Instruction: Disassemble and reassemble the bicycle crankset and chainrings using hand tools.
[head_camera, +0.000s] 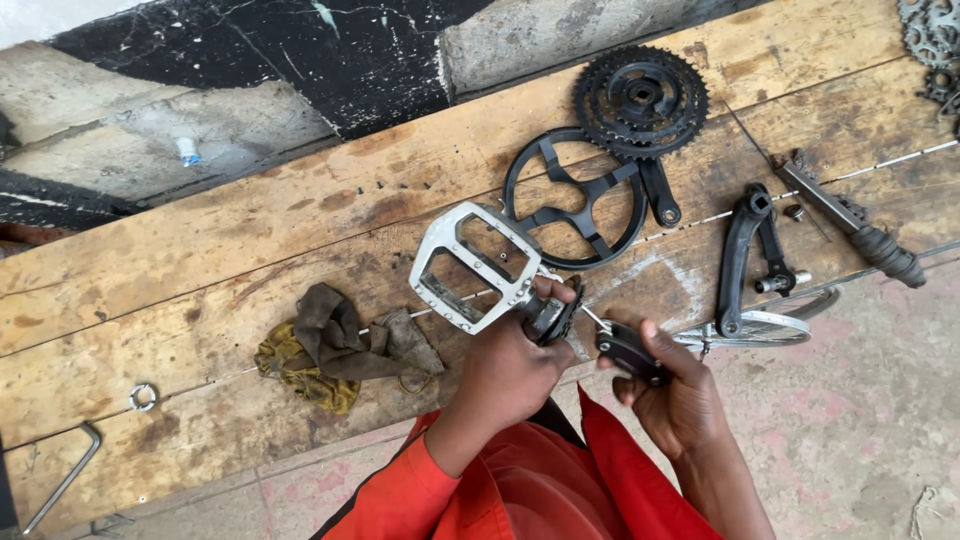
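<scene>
— Wooden planks (250, 240), worn and oil-stained, are serving as the bench, with concrete floor below and a painted wall behind. What is lying on them?

— Bike parts are lying spread flat so each stays in reach: a chainring set (641, 98) with its crank, a black guard (575, 200) just beside it, a second crank (745, 255), a grip-ended tool (860, 235), a rag (335, 345), an Allen key (65, 475) and a small ring (143, 397).

— Where is the pedal?

— The silver pedal (470, 265) is being held just over the front edge of the planks, tilted, axle end pointing toward the person, likely so that end can be worked on.

— And the hands?

— The left hand (510, 375) is curling tightly round the dark axle end of the pedal, thumb on top. The right hand (680, 400) is closing its fingers round a small black tool (628, 350), whose thin metal tip is pointing at the axle end; whether it is touching, I cannot tell.
</scene>
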